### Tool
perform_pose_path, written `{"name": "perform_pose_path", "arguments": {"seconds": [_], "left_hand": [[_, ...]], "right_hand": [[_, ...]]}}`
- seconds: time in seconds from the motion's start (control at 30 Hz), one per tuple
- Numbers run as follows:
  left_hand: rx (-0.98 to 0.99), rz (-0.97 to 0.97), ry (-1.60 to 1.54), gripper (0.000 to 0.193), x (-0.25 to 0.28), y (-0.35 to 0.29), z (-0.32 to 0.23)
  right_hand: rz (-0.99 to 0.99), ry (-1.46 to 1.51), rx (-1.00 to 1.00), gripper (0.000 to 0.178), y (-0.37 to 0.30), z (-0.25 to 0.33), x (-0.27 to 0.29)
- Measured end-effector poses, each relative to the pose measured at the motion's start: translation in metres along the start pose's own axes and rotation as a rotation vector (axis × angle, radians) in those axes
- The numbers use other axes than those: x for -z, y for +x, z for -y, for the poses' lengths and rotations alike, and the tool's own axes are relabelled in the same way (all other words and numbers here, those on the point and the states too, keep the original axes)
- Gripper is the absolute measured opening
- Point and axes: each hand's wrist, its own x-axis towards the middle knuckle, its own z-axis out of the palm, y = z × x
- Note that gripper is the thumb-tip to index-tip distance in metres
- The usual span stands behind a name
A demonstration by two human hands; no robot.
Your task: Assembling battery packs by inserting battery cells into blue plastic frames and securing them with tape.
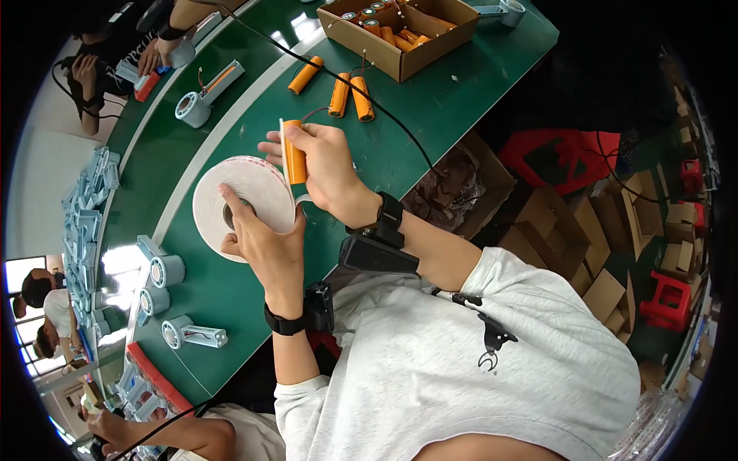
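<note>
My right hand [329, 165] holds an orange cylindrical battery [294, 157] between thumb and fingers, with some fingertips reaching out past it. A white strip runs along the battery's left side, and a thin dark wire trails from its upper end. My left hand [265, 242] grips a large roll of white tape [254, 177], its fingers over the face and around the core and its thumb at the rim. A short piece of tape stands off the roll's edge near that thumb. The roll is just left of the battery, above the green table [223, 288].
Loose orange batteries [338, 96] lie beyond my hands, near a cardboard box [400, 58] holding more. A black cable [384, 111] crosses the table. Pale blue housings [167, 270] stand on the left. Co-workers' hands [161, 54] show at far left. An open carton [461, 188] sits below the table edge.
</note>
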Motion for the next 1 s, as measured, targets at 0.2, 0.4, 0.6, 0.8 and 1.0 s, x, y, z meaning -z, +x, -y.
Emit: {"name": "perform_pose_path", "arguments": {"seconds": [0.2,0.4,0.6,0.8,1.0], "left_hand": [[-0.12,0.304,-0.037,0.072,0.007,-0.024,0.005],[-0.098,0.077,0.013,0.034,0.081,0.013,0.067],[0.386,0.094,0.275,0.048,0.159,-0.077,0.256],[0.559,-0.023,0.059,0.034,0.08,-0.035,0.116],[0.192,-0.198,-0.22,0.021,0.086,-0.051,0.116]], "right_hand": [[-0.03,0.111,0.576,0.029,0.032,0.056,0.015],[0.564,-0.628,0.099,0.033,-0.03,0.029,0.014],[0.645,-0.275,-0.52,0.03,-0.069,-0.025,-0.014],[1.249,-1.205,0.154,0.021,-0.103,-0.047,-0.01],[1.169,-1.471,-0.078,0.021,-0.095,-0.013,-0.023]]}}
